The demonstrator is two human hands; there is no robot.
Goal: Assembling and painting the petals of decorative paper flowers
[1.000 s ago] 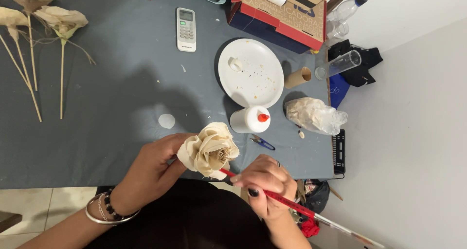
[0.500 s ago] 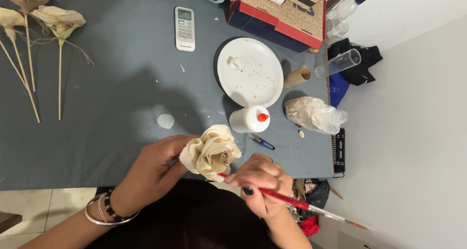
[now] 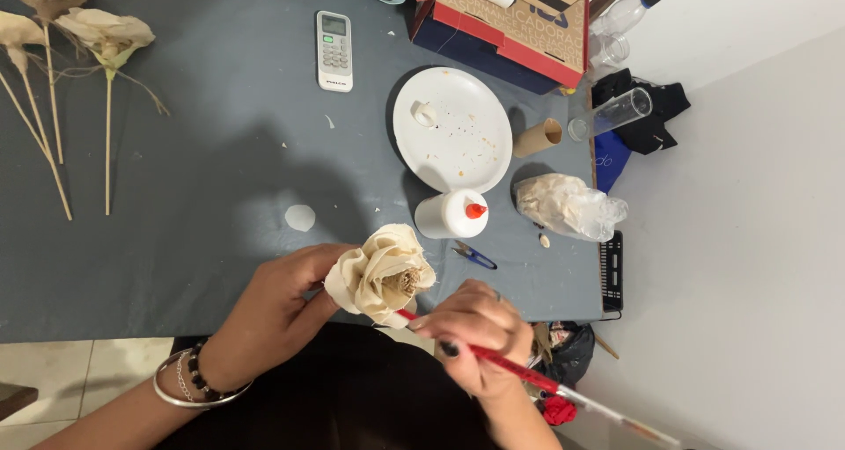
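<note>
A cream flower (image 3: 383, 274) is pinched by the left hand (image 3: 273, 305) over the near edge of the grey table (image 3: 176, 195). A red brush (image 3: 519, 375) is gripped tight by the right hand (image 3: 480, 336), its tip touching the flower.

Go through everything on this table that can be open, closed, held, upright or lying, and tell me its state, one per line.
Cream handmade rose: held by left hand, petals open.
Red-handled brush: gripped in right hand, tip at the rose.
White glue bottle with red cap: lying on its side, capped.
White round plate: flat, crumb-speckled.
Cardboard tube: lying down.
Red cardboard box: open.
</note>
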